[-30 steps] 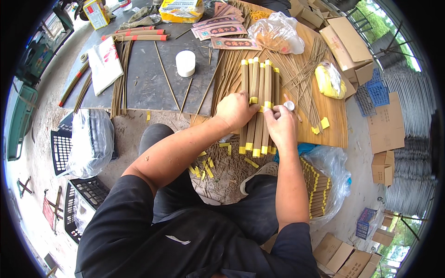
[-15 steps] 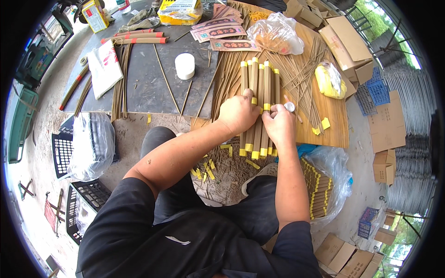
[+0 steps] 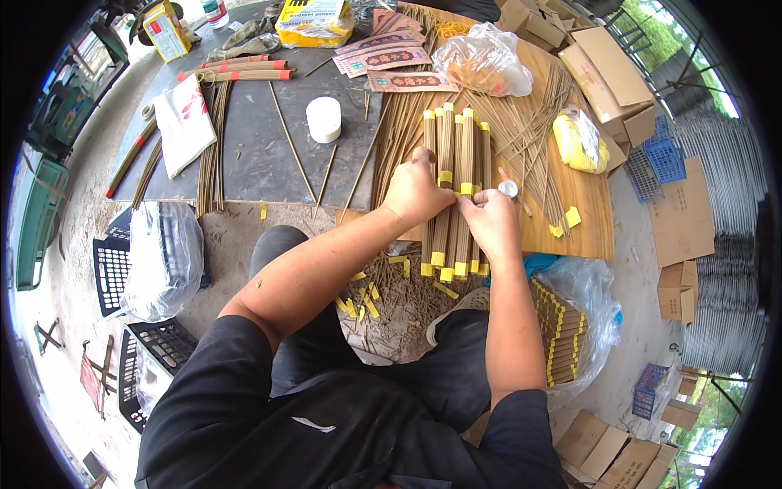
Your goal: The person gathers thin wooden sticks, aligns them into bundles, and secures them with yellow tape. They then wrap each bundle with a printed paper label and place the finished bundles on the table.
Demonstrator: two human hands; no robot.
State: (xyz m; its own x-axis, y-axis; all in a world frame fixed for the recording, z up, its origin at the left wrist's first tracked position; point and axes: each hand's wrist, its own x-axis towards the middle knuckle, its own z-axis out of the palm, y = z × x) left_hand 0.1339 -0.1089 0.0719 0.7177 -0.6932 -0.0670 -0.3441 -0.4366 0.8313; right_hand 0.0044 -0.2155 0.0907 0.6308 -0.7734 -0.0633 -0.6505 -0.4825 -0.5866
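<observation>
Banding is probably the step going on, the next move calling for smoothing the yellow band around its stick bundle. The right hand is pinching narrowly there; the left hand is curling close, its hold hidden. The bundle is lying between them, overhanging the bench's near edge.
</observation>
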